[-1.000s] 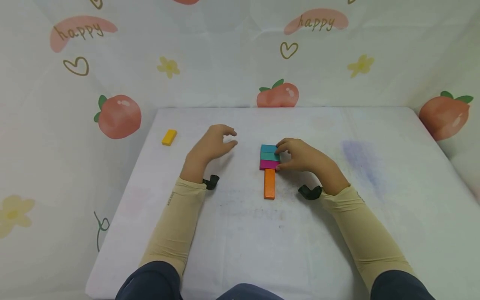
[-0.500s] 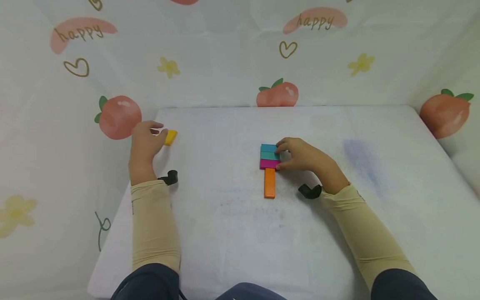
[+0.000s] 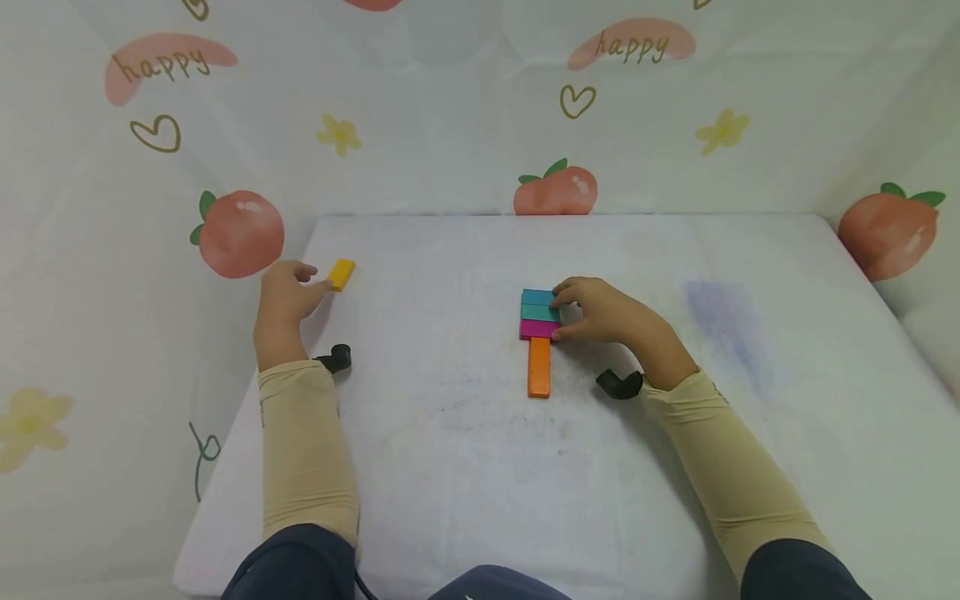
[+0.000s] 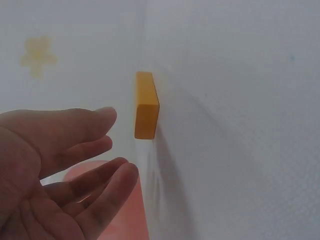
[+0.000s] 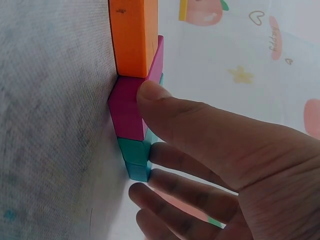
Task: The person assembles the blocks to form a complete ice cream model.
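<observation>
In the head view, the left hand (image 3: 285,293), released, is beside the yellow block (image 3: 342,274) near the bench's (image 3: 450,492) far left corner. The right hand (image 3: 602,310) touches the blue block (image 3: 536,297), teal block (image 3: 538,312) and magenta block (image 3: 536,330); the orange block (image 3: 538,367) points toward the near edge. Left wrist: that hand stands just apart from the yellow block. Right wrist: unclenched, touching the magenta block.

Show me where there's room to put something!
The table is bare between the yellow block and green block, between the sleeves in front of the orange block, and right of the right hand. It's crowded where that hand touches the pink block, and by the yellow block, near the left hand.
</observation>
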Demonstrator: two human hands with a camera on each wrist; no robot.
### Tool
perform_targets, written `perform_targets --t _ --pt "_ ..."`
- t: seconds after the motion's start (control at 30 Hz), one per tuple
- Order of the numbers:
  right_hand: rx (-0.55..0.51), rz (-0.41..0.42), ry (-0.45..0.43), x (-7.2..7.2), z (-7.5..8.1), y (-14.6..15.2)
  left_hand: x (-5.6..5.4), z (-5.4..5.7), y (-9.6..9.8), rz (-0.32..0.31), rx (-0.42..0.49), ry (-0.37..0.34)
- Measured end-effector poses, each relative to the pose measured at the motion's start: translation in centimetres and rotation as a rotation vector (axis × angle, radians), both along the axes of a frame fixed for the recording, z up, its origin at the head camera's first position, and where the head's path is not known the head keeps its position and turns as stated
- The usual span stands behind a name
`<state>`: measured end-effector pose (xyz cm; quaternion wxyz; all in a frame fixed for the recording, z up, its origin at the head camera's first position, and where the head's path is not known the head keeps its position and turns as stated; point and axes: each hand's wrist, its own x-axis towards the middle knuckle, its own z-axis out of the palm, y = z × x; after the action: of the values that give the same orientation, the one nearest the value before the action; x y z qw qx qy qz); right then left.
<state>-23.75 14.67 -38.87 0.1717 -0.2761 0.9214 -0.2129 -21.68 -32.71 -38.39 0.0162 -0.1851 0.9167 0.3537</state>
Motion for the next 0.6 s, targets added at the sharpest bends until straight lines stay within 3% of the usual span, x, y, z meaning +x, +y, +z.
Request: perform_targets --t 0.6 --pt "-0.004 -0.014 -0.012 0.16 -0.05 0.02 -0.52 -0.79 0.03 0.004 0.003 -0.054"
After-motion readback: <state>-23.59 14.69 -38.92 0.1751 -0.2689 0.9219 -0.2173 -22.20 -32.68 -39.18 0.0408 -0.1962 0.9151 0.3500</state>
